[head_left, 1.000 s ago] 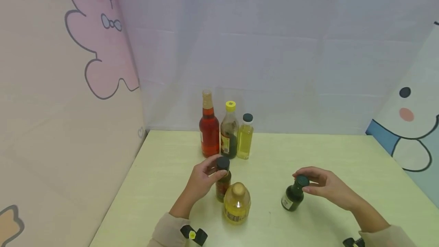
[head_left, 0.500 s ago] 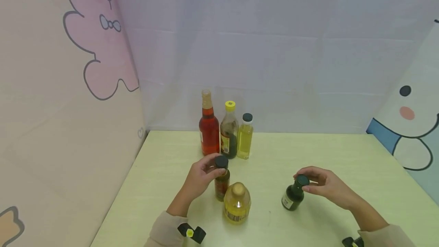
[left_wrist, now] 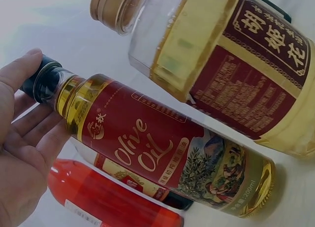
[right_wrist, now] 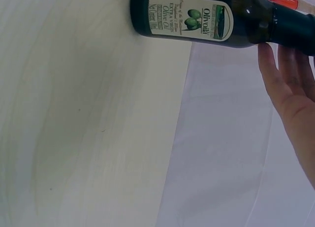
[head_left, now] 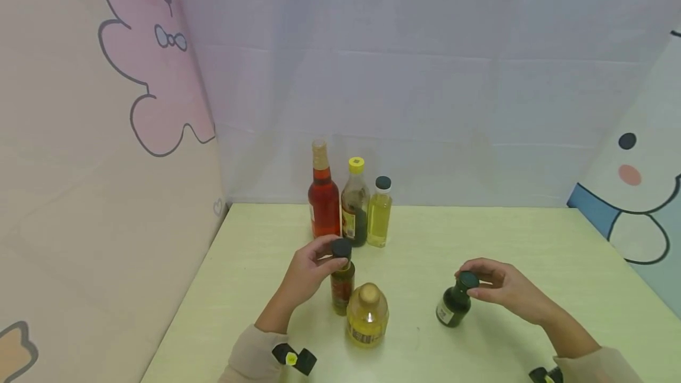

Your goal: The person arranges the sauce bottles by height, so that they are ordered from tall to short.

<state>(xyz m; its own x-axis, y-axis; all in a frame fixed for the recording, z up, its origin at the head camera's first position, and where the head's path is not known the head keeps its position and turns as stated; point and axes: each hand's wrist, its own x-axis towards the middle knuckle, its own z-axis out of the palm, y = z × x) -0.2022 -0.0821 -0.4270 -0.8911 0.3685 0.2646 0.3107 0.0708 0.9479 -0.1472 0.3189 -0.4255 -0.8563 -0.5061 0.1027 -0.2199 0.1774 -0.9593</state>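
Observation:
My left hand (head_left: 305,273) grips the dark cap and neck of a red-labelled olive oil bottle (left_wrist: 142,143). In the head view this olive oil bottle is left of and slightly behind a gold-capped cooking oil bottle (head_left: 367,318); the two look very close. On the right, my right hand (head_left: 505,288) holds a dark green olive oil bottle (head_left: 453,307) by its neck, just below the green cap. Its cream label (right_wrist: 191,17) shows in the right wrist view, and its top leans towards my right hand in the head view. Whether either base touches the table cannot be told.
At the back of the pale table (head_left: 505,235) stand a red bottle (head_left: 324,205), a yellow-capped dark sauce bottle (head_left: 354,211) and a slim yellow oil bottle (head_left: 379,217) in a row. A hanging cloth (head_left: 425,105) closes off the rear; printed sheets flank both sides.
My left hand and the red-labelled olive oil bottle have shifted slightly left, away from the gold-capped bottle. My right hand and the green bottle have stayed practically still.

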